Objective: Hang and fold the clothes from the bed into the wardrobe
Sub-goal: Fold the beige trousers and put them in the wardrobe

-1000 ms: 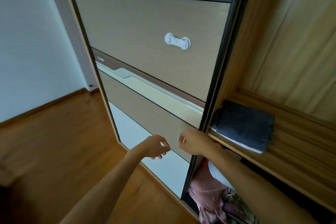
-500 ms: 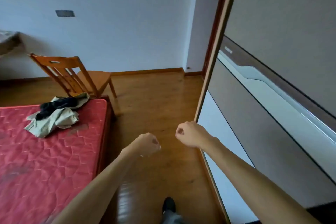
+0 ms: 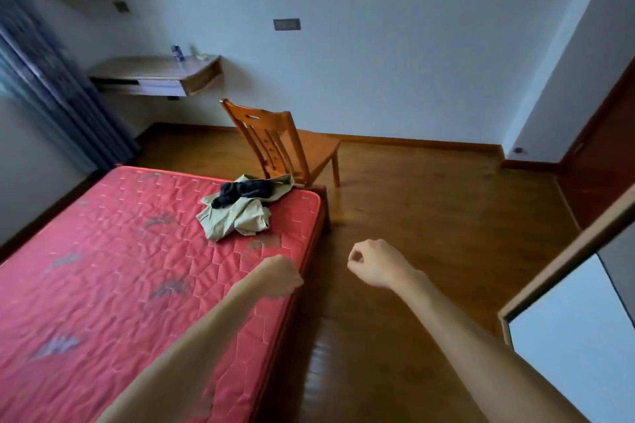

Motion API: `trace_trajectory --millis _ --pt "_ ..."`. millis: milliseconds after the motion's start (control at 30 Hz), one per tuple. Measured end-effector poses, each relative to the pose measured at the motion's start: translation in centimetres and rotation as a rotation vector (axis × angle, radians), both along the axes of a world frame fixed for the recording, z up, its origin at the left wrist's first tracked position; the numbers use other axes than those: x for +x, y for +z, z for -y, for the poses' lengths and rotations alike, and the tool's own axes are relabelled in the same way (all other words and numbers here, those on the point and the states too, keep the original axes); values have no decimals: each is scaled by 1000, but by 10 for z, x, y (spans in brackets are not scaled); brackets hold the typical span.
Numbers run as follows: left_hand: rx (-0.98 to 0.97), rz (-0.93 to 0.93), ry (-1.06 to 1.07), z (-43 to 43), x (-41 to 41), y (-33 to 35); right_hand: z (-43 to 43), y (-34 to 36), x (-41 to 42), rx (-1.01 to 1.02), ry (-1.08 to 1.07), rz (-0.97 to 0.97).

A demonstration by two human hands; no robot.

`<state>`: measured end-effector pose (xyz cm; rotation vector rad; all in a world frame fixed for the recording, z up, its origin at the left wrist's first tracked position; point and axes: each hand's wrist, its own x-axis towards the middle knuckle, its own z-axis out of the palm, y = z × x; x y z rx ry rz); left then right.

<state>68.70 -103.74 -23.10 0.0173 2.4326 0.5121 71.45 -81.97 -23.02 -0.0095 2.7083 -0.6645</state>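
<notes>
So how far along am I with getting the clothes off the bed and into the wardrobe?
Done: can't be judged; only the wardrobe door shows, not the inside. In hand: nothing; the left hand and right hand are curled and empty. Left: one pile at the mattress corner by the chair, a dark garment lying on an olive garment, both yet to be put away.

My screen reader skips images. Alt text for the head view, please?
A person's left hand and right hand, both curled and empty, are held out toward a red mattress where a dark garment lies on a khaki garment; a wooden chair stands behind.
</notes>
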Motion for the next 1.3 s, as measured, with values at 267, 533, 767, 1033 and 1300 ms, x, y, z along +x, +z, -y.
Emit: trace_trajectory --millis 267,533,767,1033,1300 --pt "34 34 146 51 -86 -21 40 -15 -119 0 123 39" --pt "184 78 304 102 -213 -63 101 -46 -261 67 208 87" --pt "337 161 400 186 -329 -95 191 -71 -394 138 307 163" --pt "519 278 753 261 -399 -170 297 -129 -501 173 464 253" --pt "608 356 1207 299 -448 -287 368 -250 -586 175 608 392"
